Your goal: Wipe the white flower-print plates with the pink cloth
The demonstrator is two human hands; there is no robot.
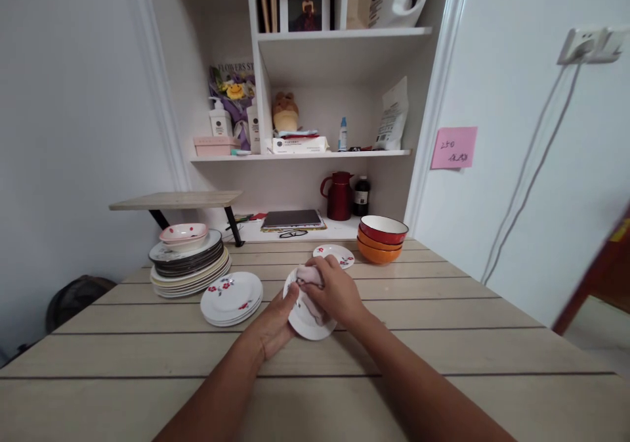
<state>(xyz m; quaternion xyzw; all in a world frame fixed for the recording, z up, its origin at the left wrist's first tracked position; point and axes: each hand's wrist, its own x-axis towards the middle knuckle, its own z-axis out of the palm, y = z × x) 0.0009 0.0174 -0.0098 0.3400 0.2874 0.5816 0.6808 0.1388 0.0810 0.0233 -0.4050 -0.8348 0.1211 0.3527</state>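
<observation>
A white plate is held tilted above the table in front of me. My left hand grips its left edge, thumb on the upper face and fingers underneath. My right hand is closed on a pale pink cloth pressed against the plate's face; part of the cloth hangs down over the plate. Left of my hands is a short stack of white plates with red flowers. Another flowered plate lies on the table just beyond my right hand.
Farther left stands a tall stack of plates topped by a red-dotted bowl. Orange and red bowls are stacked at the back right. Behind are a small raised shelf, a laptop, glasses and a red jug.
</observation>
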